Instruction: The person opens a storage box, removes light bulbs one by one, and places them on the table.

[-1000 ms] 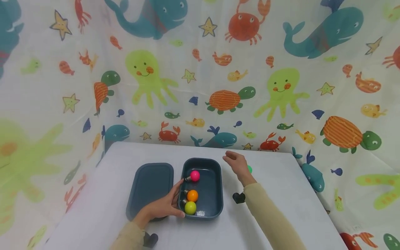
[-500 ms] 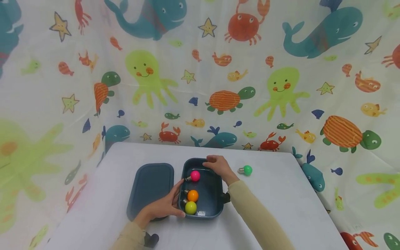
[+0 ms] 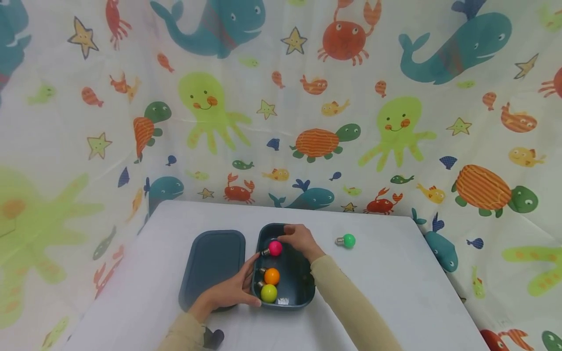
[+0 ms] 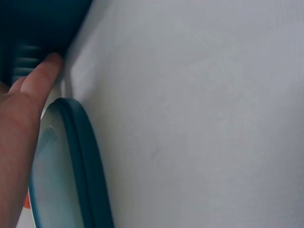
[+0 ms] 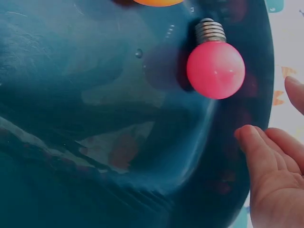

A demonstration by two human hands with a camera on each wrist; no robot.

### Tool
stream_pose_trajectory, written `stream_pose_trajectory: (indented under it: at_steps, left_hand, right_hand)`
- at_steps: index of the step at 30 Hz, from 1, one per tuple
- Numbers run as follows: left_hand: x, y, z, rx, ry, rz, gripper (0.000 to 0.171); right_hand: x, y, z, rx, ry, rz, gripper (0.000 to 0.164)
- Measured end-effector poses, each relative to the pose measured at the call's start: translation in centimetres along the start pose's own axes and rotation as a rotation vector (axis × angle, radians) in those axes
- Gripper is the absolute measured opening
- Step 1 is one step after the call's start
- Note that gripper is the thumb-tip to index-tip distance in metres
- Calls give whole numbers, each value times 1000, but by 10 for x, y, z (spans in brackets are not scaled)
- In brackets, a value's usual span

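A dark blue rectangular box [image 3: 293, 280] holds a pink light bulb [image 3: 275, 248], an orange light bulb [image 3: 272, 276] and a yellow light bulb [image 3: 269, 293], lined up along its left side. My left hand [image 3: 228, 291] rests against the box's left wall, its extended fingers along the side and thumb by the near corner. In the left wrist view, a fingertip lies on the box's outer wall [image 4: 45, 21]. Over the far end of the box is my right hand [image 3: 300, 240], holding nothing. The right wrist view shows its fingertips close to the pink bulb [image 5: 216, 70], apart from it.
A green light bulb [image 3: 349, 241] lies on the white table [image 3: 395, 292] to the right of the box. The flat dark blue lid [image 3: 214, 265] lies left of the box, partly beneath my left forearm. A sea-animal curtain [image 3: 281, 122] hangs behind the table.
My right hand has moved left from beside the green bulb to over the box, near the pink bulb, uncovering the green bulb. My left hand and the bulbs keep their places.
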State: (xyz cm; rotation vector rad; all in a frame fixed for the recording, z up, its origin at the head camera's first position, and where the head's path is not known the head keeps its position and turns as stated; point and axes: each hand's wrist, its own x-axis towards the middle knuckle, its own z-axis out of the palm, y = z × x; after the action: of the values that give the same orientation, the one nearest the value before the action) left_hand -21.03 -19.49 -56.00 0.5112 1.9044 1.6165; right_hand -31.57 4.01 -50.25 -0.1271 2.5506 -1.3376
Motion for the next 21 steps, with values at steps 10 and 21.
stream_pose_trajectory:
  at_steps: [10,21]
  left_hand:
    - [-1,0,-2,5,2,-3,112]
    - [1,1,-5,-8,-13,6,112]
  right_hand:
    - [2,1,8,-46,29,23,51]
    - [5,1,14,-104,30,14,51]
